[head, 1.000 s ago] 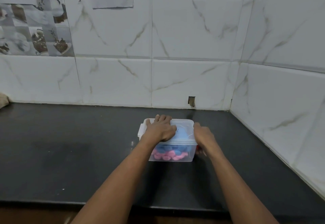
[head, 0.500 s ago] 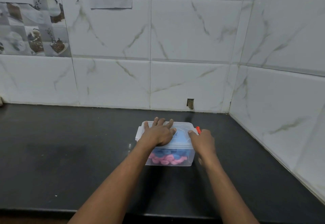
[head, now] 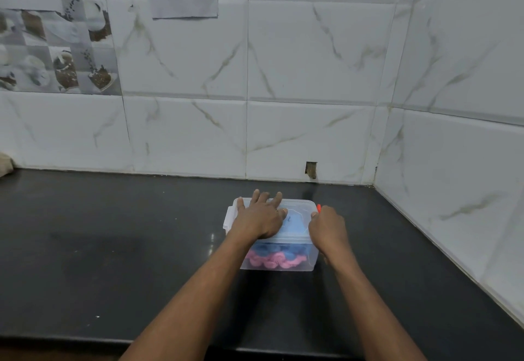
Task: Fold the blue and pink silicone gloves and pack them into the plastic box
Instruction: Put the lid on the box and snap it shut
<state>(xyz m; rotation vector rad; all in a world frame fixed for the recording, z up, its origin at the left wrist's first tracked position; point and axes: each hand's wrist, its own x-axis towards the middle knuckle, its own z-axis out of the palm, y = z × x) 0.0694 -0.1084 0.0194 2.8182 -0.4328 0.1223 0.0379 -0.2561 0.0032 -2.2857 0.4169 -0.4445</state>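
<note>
Box: clear plastic box [head: 279, 261] on dark counter [head: 113, 247], near rear-right wall corner; lid [head: 295, 219] on top.
Contents: blue glove [head: 283, 248] over pink glove [head: 272, 261], both inside, seen thru front wall.
L hand [head: 259, 217]: flat, fingers spread, palm pressed on lid; not gripping.
R hand [head: 327, 226]: curled at box's right end, by orange-red latch [head: 318, 207]; grip can't be confirmed.

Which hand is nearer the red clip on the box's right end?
Right. The right hand is at the red clip; the left hand lies flat on the lid, further left.
</note>
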